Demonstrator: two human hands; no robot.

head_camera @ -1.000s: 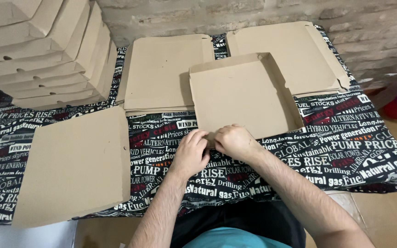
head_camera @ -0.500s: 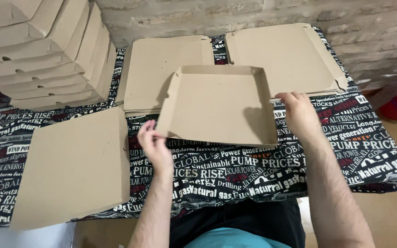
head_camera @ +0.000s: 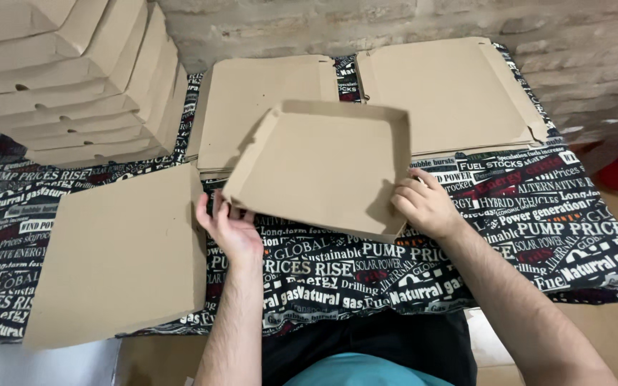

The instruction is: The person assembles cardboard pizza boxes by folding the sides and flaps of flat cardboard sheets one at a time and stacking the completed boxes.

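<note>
The half-folded cardboard tray [head_camera: 323, 168] at frame centre looks light, thin, easily creased — left hand [head_camera: 232, 227] and right hand [head_camera: 427, 206] each grip a near corner.

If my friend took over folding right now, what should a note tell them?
Left hand: holds the near-left corner of the cardboard tray, lifted off the printed cloth.
Right hand: grips the tray's near-right corner.
Done: the tray's walls are folded up. A closed flat box lies to the left, with a stack of finished boxes behind it.
Left: two flat unfolded sheets lie behind the tray, not yet folded.
</note>
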